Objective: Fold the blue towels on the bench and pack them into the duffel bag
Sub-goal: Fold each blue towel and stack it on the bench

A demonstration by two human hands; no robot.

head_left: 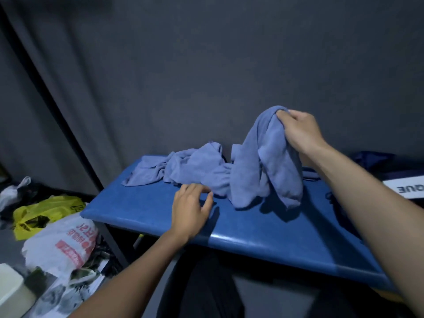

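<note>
Near edge: padded blue bench (263,244) runs across frame, front lip glossy. Floor left of it: white plastic bag (66,239) with red print, yellow bag (46,212) behind that, more clutter around both.

Left hand (191,210) flat-ish on the bench top, fingers spread and relaxed, gripping nothing; fingertips just beside the near edge of the crumpled towel (188,168), contact unclear.

Right hand (300,131) raised above the bench, fingers clenched round a bunch of the lifted towel (266,161). That towel hangs from the grip in 2 lobes, lower ends resting on the bench surface.

Crumpled towel lies unfolded on the back-left part of the bench, touching the lifted one at its right end. At least 2 towels; exact count can't tell.

Far right: dark blue duffel bag (376,161) at the bench end, mostly behind the right forearm; open or closed, can't tell. White panel with dark lettering (406,188) beside it.

Back: dark grey curtain (183,65).
</note>
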